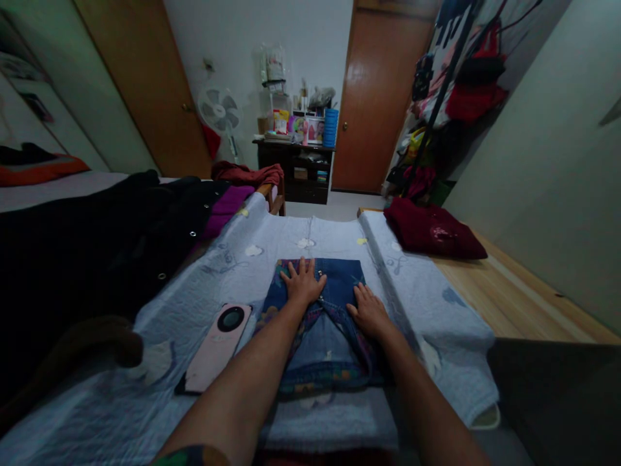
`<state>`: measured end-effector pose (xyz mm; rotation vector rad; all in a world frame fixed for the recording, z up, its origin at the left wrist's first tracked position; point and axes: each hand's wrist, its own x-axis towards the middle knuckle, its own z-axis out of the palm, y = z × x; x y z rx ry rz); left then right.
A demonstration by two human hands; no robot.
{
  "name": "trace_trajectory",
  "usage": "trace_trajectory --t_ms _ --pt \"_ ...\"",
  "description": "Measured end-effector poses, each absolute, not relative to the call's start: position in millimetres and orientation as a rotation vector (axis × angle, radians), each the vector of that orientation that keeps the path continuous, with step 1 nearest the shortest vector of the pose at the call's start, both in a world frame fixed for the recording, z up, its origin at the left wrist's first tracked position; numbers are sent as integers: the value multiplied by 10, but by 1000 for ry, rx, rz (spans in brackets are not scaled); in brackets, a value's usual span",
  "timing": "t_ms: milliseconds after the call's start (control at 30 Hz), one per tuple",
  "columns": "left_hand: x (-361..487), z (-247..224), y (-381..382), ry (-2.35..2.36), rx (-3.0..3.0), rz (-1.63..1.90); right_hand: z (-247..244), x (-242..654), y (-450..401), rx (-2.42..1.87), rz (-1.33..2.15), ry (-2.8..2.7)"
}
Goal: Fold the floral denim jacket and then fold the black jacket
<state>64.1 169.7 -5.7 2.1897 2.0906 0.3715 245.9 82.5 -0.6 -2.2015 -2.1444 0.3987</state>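
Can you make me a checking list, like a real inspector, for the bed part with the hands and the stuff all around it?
Surface: pale blue patterned sheet, wrinkled in places.
Main thing: blue denim garment with colourful flowery parts, folded and lying flat.
Clutter: pink phone, back up, left of the denim; dark clothes farther left; dark red folded cloth beyond, to the right.
Hands: left hand and right hand both open, palms down on the denim.
Cables: nothing seen.
Surroundings: white fan, dark shelf unit, wooden door and hanging bags and clothes.
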Motion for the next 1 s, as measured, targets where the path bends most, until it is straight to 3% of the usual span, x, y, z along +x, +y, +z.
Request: trace_trajectory --t_ms 1000 --pt "673 -108 1726 2129 2276 331 12 2427 691 -2147 305 -2053"
